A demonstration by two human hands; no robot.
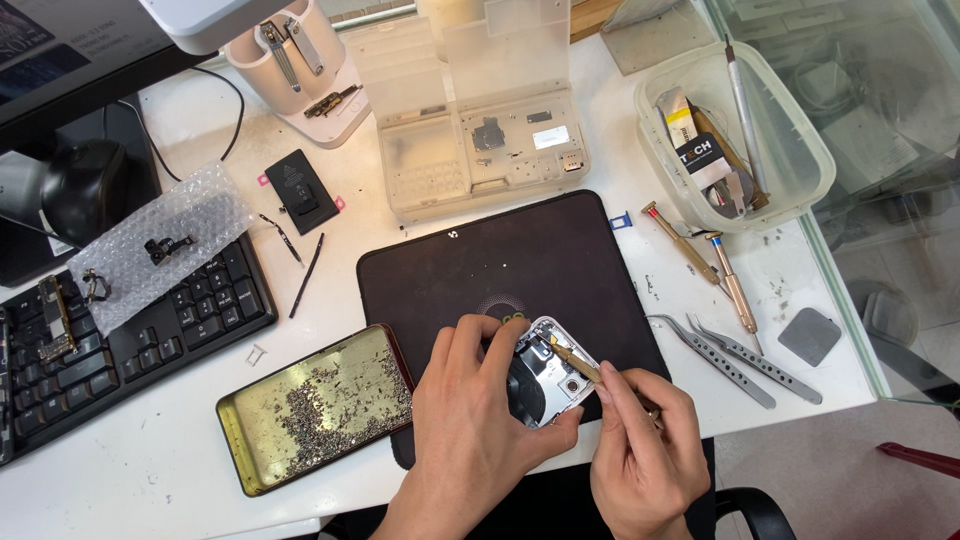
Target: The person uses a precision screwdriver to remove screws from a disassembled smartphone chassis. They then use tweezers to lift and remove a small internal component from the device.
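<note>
We see the left hand (470, 415) curled over an opened phone (548, 372), its fingers closed on the phone's left edge and the thumb pressed against the near edge, so the phone is pinned flat on the black mat (470, 265). The right hand (645, 450) pinches a thin gold tool (577, 362) between thumb and forefinger; the tip of the tool sits inside the phone, just beyond the left fingertips.

To the left of the left fingers lies a shallow tin tray (262, 420) strewn with tiny screws (335, 400), touching the mat's edge. Farther left is a keyboard (150, 330) with a sheet of bubble wrap (160, 240) on it. To the right of the right fingers, off the mat, lie two tweezers (735, 355) and two screwdrivers (715, 265). Well beyond both hands stands a clear parts box (480, 150), and beyond the right hand a plastic tub (730, 130) of tools.
</note>
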